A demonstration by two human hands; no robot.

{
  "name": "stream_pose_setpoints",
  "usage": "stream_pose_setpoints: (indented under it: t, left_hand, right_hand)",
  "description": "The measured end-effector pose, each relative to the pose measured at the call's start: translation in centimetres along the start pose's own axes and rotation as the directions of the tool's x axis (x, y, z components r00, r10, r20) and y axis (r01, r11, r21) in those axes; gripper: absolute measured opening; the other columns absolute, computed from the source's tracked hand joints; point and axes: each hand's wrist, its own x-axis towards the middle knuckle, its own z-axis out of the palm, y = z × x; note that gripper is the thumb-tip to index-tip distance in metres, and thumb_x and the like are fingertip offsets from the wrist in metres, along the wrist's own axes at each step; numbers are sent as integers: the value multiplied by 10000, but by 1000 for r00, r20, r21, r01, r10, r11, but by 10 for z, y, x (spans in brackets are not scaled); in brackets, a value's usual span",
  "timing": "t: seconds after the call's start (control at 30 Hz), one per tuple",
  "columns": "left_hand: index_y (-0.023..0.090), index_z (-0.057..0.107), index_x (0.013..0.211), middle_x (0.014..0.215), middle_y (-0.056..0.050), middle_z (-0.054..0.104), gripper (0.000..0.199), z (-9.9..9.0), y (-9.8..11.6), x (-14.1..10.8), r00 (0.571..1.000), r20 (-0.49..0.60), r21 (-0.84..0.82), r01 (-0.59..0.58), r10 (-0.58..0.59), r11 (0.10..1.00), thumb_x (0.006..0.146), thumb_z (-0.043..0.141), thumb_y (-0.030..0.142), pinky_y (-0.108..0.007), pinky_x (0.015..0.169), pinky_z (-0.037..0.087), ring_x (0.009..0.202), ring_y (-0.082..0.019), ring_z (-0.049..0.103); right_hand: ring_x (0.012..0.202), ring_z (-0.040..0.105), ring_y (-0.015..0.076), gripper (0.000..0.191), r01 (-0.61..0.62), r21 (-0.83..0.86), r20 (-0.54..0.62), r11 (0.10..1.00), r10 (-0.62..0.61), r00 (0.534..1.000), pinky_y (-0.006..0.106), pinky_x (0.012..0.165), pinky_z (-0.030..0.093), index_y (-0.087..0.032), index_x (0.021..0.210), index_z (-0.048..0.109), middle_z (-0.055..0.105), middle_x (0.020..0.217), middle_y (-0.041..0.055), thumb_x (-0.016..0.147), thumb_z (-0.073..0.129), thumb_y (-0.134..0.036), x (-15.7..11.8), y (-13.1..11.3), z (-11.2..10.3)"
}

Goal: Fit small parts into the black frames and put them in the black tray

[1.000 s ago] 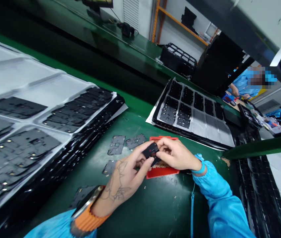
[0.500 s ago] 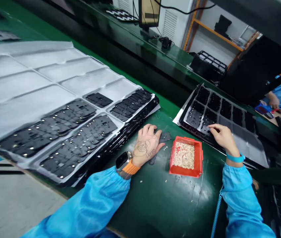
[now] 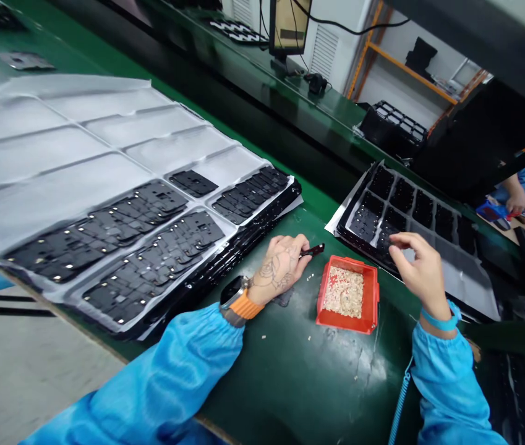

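Your right hand (image 3: 422, 266) has lifted off the black tray (image 3: 352, 244), fingers loosely open, and your left hand (image 3: 281, 269) now pinches a small dark strip (image 3: 313, 250) beside the red box (image 3: 372, 296); a slack pinch could drop it into the crumbs (image 3: 344, 292).

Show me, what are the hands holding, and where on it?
The left hand pinches a small dark piece by its near end. The right hand holds nothing.
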Motion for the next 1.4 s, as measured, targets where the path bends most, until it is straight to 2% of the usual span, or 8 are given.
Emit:
stream_pose_setpoints:
  t: [0.1, 0.2, 0.37, 0.47, 0.57, 0.63, 0.8, 1.4]
  left_hand:
    - [165, 542, 1034, 863, -8, 646, 104, -16, 18, -3, 998, 53, -236, 29, -17, 971, 1003, 550, 264, -300, 771, 466, 765, -151, 616]
    - [168, 587, 1056, 775, 25, 632, 129, -29, 39, -11, 975, 221, -577, 134, -4, 806, 1002, 561, 282, -244, 654, 470, 635, -107, 616]
    - [115, 623, 1116, 740, 1, 615, 264, -25, 56, -23, 938, 347, -765, 283, 1, 578, 984, 605, 343, -211, 579, 461, 593, -93, 564]
    - [43, 613, 1182, 665, -2, 575, 432, -18, 58, -25, 918, 390, -808, 378, -72, 452, 963, 625, 415, -198, 500, 395, 528, -82, 483]
    - [2, 614, 1225, 595, 15, 526, 489, -16, 60, -26, 919, 375, -833, 392, -122, 389, 963, 615, 414, -192, 488, 372, 507, -78, 449]
    - [-4, 609, 1260, 592, 15, 524, 517, -15, 60, -27, 914, 373, -843, 405, -159, 353, 961, 619, 418, -192, 486, 364, 504, -76, 441]
    - [24, 588, 1330, 647, 3, 545, 596, -10, 55, -32, 893, 380, -856, 438, -241, 274, 959, 650, 486, -191, 486, 344, 523, -69, 430]
    - [3, 596, 1277, 522, 32, 508, 551, -15, 59, -30, 879, 406, -787, 475, -248, 393, 938, 607, 438, -200, 470, 338, 466, -83, 419]
  right_hand:
    - [932, 666, 137, 263, 6, 201, 165, 980, -40, 985, 281, 851, 543, -208, 1230, 633, 695, 1073, 28, 967, 636, -213, -12, -37, 8]
    - [960, 673, 122, 430, 12, 381, 307, 924, -138, 942, 260, 869, 555, -212, 1384, 528, 680, 1167, 42, 967, 620, -163, -23, -62, 22]
    - [679, 604, 90, 150, -46, 433, 274, 900, -83, 958, 214, 639, 489, -171, 1110, 621, 672, 870, 8, 961, 620, -163, -33, -77, 45]
    - [622, 587, 83, 179, -161, 517, 304, 841, -4, 953, 194, 560, 473, -162, 1127, 592, 663, 849, 11, 957, 644, -186, -36, -77, 53]
    - [882, 670, 142, 234, 29, 460, 92, 888, -80, 993, 266, 756, 564, -171, 1142, 591, 674, 1047, 73, 927, 680, -148, -36, -78, 55]
    - [1014, 654, 189, 224, 256, 328, -44, 909, -256, 966, 352, 874, 565, -169, 1117, 609, 662, 1118, 105, 914, 679, -103, -35, -80, 55]
    - [1105, 643, 247, 281, 525, 184, 11, 831, -536, 844, 438, 922, 583, -134, 1192, 621, 687, 1202, 142, 921, 675, -80, -33, -81, 54]
    - [1062, 628, 233, 150, 515, 214, 119, 830, -545, 830, 414, 920, 601, -104, 1103, 614, 679, 1119, 150, 956, 644, -96, -32, -77, 48]
